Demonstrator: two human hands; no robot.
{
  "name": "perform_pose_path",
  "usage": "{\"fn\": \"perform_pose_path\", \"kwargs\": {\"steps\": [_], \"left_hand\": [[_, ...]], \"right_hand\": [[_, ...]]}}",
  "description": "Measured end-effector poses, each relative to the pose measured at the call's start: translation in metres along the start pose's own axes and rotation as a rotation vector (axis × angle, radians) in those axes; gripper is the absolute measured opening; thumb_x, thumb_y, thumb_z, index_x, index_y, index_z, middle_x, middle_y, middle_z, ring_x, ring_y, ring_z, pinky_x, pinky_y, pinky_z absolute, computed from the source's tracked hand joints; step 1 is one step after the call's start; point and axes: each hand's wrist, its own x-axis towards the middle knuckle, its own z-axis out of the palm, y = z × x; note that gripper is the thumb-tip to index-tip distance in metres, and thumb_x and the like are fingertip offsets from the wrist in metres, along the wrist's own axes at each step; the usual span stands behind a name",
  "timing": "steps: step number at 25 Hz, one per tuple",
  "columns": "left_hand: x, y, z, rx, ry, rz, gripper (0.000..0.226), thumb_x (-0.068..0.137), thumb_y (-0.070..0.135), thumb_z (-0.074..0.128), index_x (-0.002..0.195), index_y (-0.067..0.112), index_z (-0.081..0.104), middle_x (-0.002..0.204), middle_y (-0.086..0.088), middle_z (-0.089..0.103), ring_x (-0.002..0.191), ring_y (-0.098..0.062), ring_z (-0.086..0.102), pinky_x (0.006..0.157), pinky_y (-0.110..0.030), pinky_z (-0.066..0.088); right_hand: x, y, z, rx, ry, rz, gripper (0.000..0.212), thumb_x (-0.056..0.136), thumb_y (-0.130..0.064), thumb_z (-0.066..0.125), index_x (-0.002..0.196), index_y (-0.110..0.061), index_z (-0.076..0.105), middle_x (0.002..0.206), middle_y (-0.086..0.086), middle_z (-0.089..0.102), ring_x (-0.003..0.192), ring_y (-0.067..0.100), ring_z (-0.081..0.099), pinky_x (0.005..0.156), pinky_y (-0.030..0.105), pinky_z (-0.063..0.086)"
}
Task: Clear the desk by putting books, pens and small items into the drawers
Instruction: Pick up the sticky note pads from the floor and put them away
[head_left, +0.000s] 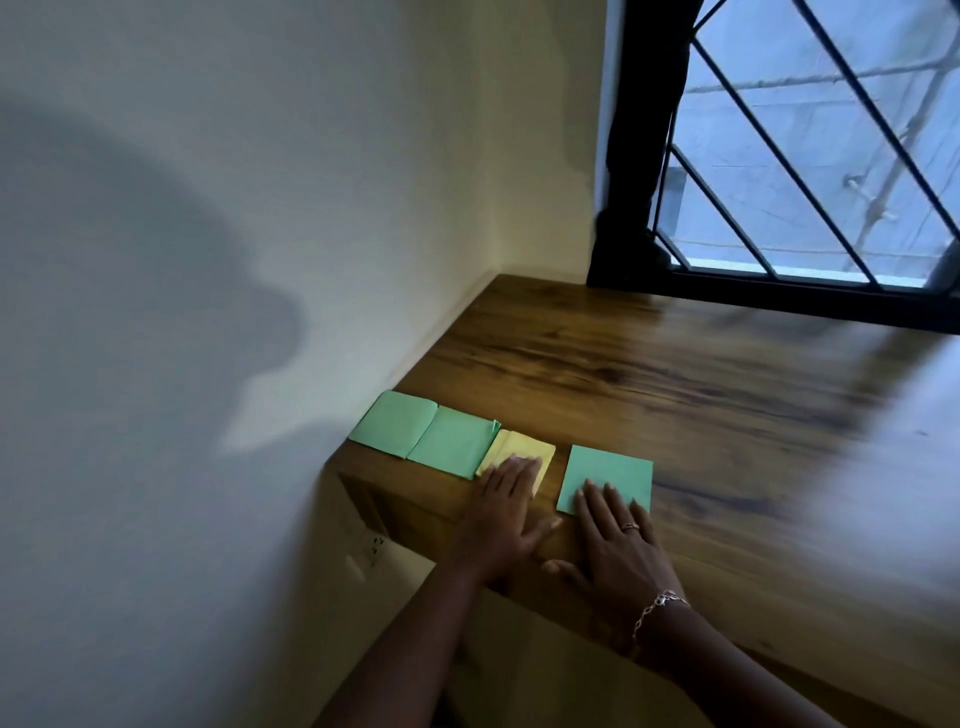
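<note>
Several pads of sticky notes lie in a row near the front left edge of the wooden desk (675, 374). Two green pads (396, 423) (453, 447) sit side by side at the left, by the wall. A yellow pad (524, 448) comes after them, then a separate green pad (608, 470). My left hand (506, 514) lies flat with its fingertips on the yellow pad. My right hand (618, 545), with a ring and a bracelet, lies flat with its fingertips on the separate green pad. Neither hand grips anything.
A pale wall (234, 260) runs along the desk's left side. A black-framed window with diagonal bars (810, 156) stands behind the desk. A wall socket (366, 553) shows below the desk edge. The picture is blurred at the right.
</note>
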Motion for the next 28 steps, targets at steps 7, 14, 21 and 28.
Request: {"fn": "perform_pose_path", "kwargs": {"steps": [7, 14, 21, 28], "left_hand": [[0.006, -0.010, 0.010, -0.054, 0.038, 0.060, 0.099, 0.073, 0.077, 0.004, 0.147, 0.014, 0.022, 0.152, -0.007, 0.027, 0.144, -0.021, 0.015, 0.114, -0.029, -0.002], [-0.006, 0.000, 0.014, 0.103, 0.095, 0.068, 0.076, 0.090, 0.062, 0.001, 0.148, 0.017, 0.019, 0.155, -0.015, 0.017, 0.143, -0.030, 0.006, 0.113, -0.043, 0.012], [-0.066, 0.076, 0.057, 0.125, 0.054, 0.337, 0.069, 0.096, 0.057, 0.016, 0.147, 0.011, 0.024, 0.154, -0.017, 0.019, 0.144, -0.029, 0.006, 0.115, -0.041, 0.004], [-0.137, 0.171, 0.144, 0.016, -0.187, 0.853, 0.079, 0.084, 0.048, 0.041, 0.149, 0.014, 0.013, 0.158, -0.010, -0.002, 0.143, -0.028, 0.010, 0.114, -0.037, 0.003]], "right_hand": [[0.003, -0.006, 0.003, -0.064, 0.078, -0.006, 0.097, 0.082, -0.076, 0.004, 0.123, -0.005, 0.057, 0.127, 0.015, 0.059, 0.115, 0.032, 0.058, 0.092, 0.050, 0.045], [-0.013, 0.004, 0.004, -0.098, 0.144, 0.053, 0.094, 0.081, -0.077, 0.004, 0.132, -0.007, 0.039, 0.135, 0.017, 0.051, 0.123, 0.036, 0.050, 0.099, 0.056, 0.019], [-0.113, 0.051, 0.038, -0.077, 0.341, 0.279, 0.087, 0.085, -0.066, 0.018, 0.148, -0.008, 0.001, 0.152, 0.014, 0.021, 0.142, 0.029, 0.018, 0.111, 0.050, 0.007], [-0.294, 0.084, 0.108, 0.000, 0.282, 0.685, 0.093, 0.078, -0.065, 0.046, 0.148, -0.013, 0.012, 0.142, 0.017, 0.037, 0.144, 0.026, 0.005, 0.109, 0.041, 0.018]]}}
